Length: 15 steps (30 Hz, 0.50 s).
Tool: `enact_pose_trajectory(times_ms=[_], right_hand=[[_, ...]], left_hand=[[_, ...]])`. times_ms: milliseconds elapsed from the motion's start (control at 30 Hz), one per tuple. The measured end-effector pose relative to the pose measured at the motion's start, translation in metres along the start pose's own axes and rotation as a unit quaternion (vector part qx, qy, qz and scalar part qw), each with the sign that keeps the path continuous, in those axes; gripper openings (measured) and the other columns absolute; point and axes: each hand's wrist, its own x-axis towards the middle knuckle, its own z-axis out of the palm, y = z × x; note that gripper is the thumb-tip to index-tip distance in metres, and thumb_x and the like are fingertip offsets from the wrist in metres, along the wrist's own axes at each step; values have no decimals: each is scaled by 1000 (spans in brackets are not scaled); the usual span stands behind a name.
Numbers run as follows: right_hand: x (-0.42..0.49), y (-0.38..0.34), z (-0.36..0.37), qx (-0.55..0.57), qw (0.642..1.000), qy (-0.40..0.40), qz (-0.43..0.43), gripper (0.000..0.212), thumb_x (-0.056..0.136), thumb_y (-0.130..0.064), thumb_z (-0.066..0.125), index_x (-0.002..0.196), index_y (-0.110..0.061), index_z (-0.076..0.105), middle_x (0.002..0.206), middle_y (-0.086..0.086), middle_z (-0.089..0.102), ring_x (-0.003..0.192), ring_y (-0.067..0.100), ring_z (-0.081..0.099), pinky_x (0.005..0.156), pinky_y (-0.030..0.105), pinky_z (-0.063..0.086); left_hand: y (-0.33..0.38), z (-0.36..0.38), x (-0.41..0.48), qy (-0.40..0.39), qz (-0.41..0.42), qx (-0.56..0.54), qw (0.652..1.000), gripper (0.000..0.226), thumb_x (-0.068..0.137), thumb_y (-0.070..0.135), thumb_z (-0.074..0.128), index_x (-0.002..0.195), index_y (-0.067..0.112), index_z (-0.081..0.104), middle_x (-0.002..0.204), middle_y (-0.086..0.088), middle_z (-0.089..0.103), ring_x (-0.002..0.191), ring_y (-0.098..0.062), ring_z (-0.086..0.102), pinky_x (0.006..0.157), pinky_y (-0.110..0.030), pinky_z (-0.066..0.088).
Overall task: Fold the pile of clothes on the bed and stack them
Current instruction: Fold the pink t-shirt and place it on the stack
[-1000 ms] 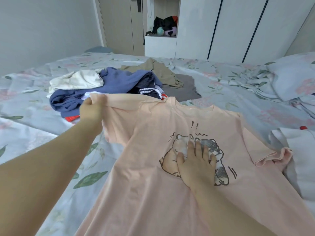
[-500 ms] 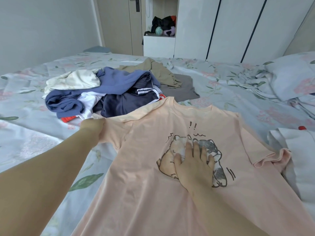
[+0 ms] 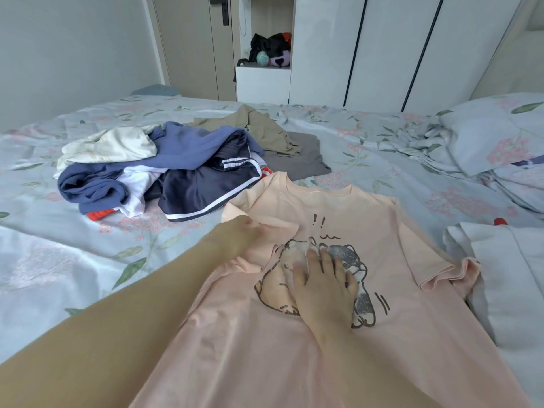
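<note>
the soft peach cotton t-shirt point(image 3: 338, 219) with a cartoon print lay flat on the near floral bedsheet point(image 3: 73, 260), right hand point(image 3: 323, 285) spread open on it, left hand point(image 3: 241, 235) pinching its folded-in left sleeve, the rumpled clothes pile point(image 3: 164, 169) far left.

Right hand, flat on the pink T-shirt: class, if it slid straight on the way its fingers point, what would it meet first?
The right hand would first cross the T-shirt's chest and collar, then probably bare bedsheet; depth is uncertain.
</note>
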Motion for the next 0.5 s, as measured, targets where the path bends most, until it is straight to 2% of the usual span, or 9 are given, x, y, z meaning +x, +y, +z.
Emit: enact_pose_trajectory(times_ms=[67,133,200,233,300,367,400,433,500], right_hand=[[3,-1,1,6,999,32,4,71,84,-58,-1,144,-37,31,155,-13,24,142,11,17,110,36,2],[6,-2,1,11,998,61,10,81,74,-59,-6,138,-38,41,149,-15,33,138,11,24,105,34,4],[12,-3,1,15,997,72,10,84,71,-60,-6,131,-36,47,143,-15,39,134,12,28,103,35,7],[14,-3,0,16,997,71,6,84,70,-61,-6,129,-35,49,140,-14,41,133,13,29,102,35,9],[19,-5,-1,31,997,65,1,75,78,-63,3,126,-33,51,138,-14,43,131,13,29,102,34,12],[28,-13,-4,62,997,54,3,55,90,-61,23,122,-30,55,137,-13,45,131,13,29,104,35,14],[35,-19,-5,79,996,48,8,50,91,-59,31,119,-27,57,135,-11,46,131,14,29,106,36,15],[44,-26,-5,91,995,42,16,49,90,-59,36,118,-24,57,134,-9,46,132,16,28,107,38,15],[63,-40,-2,112,992,26,45,53,87,-58,44,122,-19,54,135,-4,46,134,19,27,110,41,13]], left_hand=[[-21,1,14,132,3,90,987,35,97,27,44,130,20,50,131,-10,52,119,-32,49,95,-38,44],[-39,-4,23,190,-25,82,978,37,95,29,45,132,22,47,133,-9,47,122,-32,43,100,-40,39],[-53,-3,31,158,-51,14,986,47,92,40,52,133,20,44,131,-7,49,120,-31,45,101,-42,39],[-57,-3,34,134,-55,-13,989,48,89,45,55,128,19,46,122,-4,54,114,-29,50,98,-41,41],[-63,-2,44,106,-44,-100,988,30,87,44,60,96,15,55,88,-2,58,83,-22,54,79,-35,45],[-61,-3,51,96,-35,-176,979,32,88,36,62,71,14,47,67,0,47,63,-18,43,62,-30,37],[-60,-4,54,94,-33,-206,974,31,87,36,64,72,14,48,67,0,49,63,-18,46,60,-28,39],[-57,-5,58,89,-33,-247,964,30,85,38,67,82,12,53,75,-1,56,70,-19,53,64,-29,45],[-54,-5,70,78,-27,-319,944,53,78,45,73,116,17,49,104,-4,61,93,-22,61,82,-35,53]])
